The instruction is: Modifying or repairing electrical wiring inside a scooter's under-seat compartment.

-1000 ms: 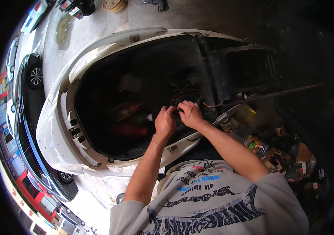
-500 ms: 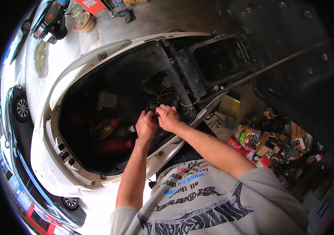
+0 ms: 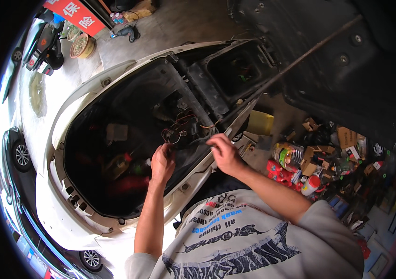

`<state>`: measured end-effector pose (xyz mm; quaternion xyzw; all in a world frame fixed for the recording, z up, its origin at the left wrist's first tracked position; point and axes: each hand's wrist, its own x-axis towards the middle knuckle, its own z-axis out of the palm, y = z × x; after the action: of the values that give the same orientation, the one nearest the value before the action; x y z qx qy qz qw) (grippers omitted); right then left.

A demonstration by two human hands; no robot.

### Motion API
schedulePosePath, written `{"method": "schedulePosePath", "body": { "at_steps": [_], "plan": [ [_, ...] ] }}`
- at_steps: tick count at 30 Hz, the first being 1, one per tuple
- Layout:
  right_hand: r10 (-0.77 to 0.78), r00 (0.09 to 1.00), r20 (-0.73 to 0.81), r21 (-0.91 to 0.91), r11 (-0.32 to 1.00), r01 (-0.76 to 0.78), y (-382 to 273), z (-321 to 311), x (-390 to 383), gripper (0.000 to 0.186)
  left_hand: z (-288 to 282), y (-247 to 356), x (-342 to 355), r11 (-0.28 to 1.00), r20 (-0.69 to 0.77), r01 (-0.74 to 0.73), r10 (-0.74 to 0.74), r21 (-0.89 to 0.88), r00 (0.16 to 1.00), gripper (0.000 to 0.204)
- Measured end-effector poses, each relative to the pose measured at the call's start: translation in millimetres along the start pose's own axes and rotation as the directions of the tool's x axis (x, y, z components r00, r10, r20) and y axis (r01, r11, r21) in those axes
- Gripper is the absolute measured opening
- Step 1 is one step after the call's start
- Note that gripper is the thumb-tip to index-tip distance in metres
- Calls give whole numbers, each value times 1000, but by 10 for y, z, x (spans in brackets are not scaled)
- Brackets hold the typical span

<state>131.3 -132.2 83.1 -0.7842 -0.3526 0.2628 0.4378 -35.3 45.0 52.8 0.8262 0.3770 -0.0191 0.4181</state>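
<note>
Concrete floor [image 3: 174,32] at the far side, under a drill [image 3: 128,32]. Nearer, a white vehicle [image 3: 48,195] around a dark bin [image 3: 128,95] with thin red wires [image 3: 181,122]. Over its right part, a black cable [image 3: 199,140], long axis left to right, angled slightly away toward the right hand [image 3: 228,156], pinched there between curled fingers. On the left hand [image 3: 161,162], fingers pressed together, contents too hidden to tell.

Attire consists of a loose, light grey shirt [image 3: 272,223] with short sleeves [image 3: 330,225]. It carries large, jagged black lettering [image 3: 253,256] in a curved band — plus smaller lines [image 3: 221,217] in black, blue and red. Both forearms [image 3: 150,214], left hand [image 3: 162,162] and right hand [image 3: 227,156] are bare.
</note>
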Motion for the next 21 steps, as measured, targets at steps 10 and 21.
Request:
{"method": "schedulePosePath", "body": {
  "at_steps": [10, 21],
  "plan": [
    [847, 485, -218, 347, 532, -772, 1499, -644, -2034, 14, 142, 214, -377, 991, 223, -63, 89, -120, 971, 15],
    [853, 291, -434, 364, 462, -809, 1720, -612, -3085, 10, 173, 375, -378, 994, 311, 54, -22, -93, 950, 19]
  ]
}}
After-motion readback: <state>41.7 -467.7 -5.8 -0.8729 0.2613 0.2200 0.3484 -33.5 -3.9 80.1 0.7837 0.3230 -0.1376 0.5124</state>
